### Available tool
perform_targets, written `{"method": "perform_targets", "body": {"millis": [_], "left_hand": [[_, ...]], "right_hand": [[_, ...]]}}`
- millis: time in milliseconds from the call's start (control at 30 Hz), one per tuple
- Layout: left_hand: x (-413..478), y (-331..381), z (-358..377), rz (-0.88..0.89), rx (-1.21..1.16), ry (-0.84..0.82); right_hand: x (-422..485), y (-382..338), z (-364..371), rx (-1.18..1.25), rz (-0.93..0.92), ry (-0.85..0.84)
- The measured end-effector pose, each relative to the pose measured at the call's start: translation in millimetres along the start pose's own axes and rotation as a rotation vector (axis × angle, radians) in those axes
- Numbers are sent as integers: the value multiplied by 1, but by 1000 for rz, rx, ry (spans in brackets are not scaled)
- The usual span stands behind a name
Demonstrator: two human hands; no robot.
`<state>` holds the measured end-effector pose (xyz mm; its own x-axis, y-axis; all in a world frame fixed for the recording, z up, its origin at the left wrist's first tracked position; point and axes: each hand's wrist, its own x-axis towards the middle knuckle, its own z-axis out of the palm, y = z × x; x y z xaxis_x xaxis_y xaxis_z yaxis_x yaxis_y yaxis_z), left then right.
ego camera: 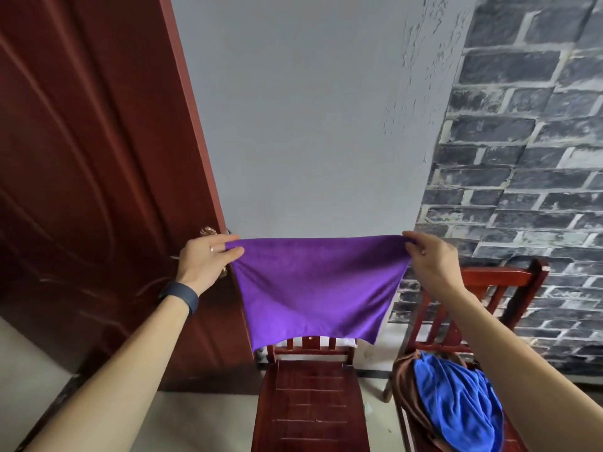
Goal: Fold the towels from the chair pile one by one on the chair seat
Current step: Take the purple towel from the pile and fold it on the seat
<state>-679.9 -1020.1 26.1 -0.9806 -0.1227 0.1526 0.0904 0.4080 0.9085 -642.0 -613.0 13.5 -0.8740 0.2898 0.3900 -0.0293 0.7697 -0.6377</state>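
Three towels: one purple towel (313,288), one blue towel (456,402) and one brown towel (403,383); whether the heap hides more cannot be told; two wooden chairs, the middle chair (310,402) and the right chair (502,278); two hands, the left hand (205,256) and the right hand (430,256); one dark wristband (181,296); one red-brown door (81,158) with one handle (208,230); one plain grey wall (310,109); one brick-patterned wall (528,158).
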Motion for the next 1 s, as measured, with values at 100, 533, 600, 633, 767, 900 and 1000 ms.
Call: {"method": "perform_targets", "body": {"millis": [100, 533, 600, 633, 767, 900, 1000], "left_hand": [[-19, -15, 1, 20, 133, 45], [-199, -160, 45, -390, 317, 31], [-225, -181, 49, -407, 444, -4], [-235, -190, 50, -416, 487, -18], [-250, -222, 57, -449, 533, -75], [-221, -256, 77, -482, 589, -153], [-182, -290, 101, -513, 615, -208]], "right_hand": [[-17, 13, 12, -94, -38, -5], [-229, 122, 72, -45, 215, -199], [-262, 140, 80, -64, 248, -246], [-277, 148, 84, -80, 263, -269], [-308, 167, 100, -118, 333, -310], [-295, 178, 131, -81, 472, -334], [-269, 193, 169, -128, 573, -413]]}}
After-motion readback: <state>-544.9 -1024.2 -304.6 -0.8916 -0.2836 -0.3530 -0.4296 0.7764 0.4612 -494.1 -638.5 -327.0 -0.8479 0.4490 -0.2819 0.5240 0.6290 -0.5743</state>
